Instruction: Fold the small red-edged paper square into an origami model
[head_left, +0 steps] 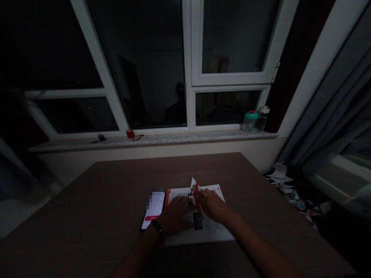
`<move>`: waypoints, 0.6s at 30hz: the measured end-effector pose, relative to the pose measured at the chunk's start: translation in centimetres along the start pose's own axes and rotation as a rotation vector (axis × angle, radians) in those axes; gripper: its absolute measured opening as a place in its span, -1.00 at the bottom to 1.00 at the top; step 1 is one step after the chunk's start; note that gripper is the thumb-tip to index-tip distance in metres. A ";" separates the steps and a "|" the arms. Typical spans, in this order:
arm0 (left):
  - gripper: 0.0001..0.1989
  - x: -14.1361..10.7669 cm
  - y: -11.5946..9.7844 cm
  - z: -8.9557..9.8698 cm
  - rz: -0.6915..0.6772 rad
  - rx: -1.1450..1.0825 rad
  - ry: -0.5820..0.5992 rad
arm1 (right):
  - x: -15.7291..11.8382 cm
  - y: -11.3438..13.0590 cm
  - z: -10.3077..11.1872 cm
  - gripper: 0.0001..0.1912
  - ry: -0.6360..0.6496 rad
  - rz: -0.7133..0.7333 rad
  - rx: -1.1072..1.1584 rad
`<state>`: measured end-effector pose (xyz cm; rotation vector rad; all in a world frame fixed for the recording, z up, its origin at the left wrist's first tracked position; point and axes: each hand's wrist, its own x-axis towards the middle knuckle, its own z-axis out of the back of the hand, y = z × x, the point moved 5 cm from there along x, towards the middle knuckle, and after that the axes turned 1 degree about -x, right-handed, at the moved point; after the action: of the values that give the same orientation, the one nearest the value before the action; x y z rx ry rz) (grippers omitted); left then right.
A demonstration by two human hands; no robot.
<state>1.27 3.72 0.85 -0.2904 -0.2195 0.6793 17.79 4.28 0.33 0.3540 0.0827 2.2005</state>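
A printed magazine or leaflet [216, 231], white with orange and dark picture areas, lies flat on the brown table [116, 185]. Across it my left hand [175, 216], a dark band at the wrist, lies with fingers stretched out and apart, the fingertips close to a raised strip. That strip is a piece of paper with a red edge [196, 191], curled and standing up from the page. My right hand [213, 204] has its fingers closed around the strip's right side. Whether the strip is still joined to the page I cannot tell. Left of the magazine a phone [153, 212] lies with its screen lit.
On the granite windowsill [174, 138] stand a teal-lidded bottle [249, 120], a second clear bottle [262, 119] and a small red object [130, 133]. Loose papers [290, 193] are heaped beyond the table's right edge, below grey curtains [327, 100]. The room is dim.
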 end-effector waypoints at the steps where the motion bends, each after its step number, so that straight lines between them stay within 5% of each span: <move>1: -0.34 0.0 0.1 0.0 0.015 -0.010 -0.007 | 0.0 0.0 0.0 -0.69 -0.001 0.000 -0.002; 11: -0.31 -0.1 1.4 -0.4 0.068 0.042 0.019 | 0.0 -0.5 -0.7 -0.65 0.015 -0.010 -0.011; 18: -0.29 -0.2 0.7 -0.7 -0.020 0.072 0.034 | -0.1 -0.4 -0.4 -0.71 0.012 -0.021 0.001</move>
<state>0.94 3.97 -0.05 -0.2307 -0.1648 0.6603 18.01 4.49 -0.19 0.3386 0.0941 2.1821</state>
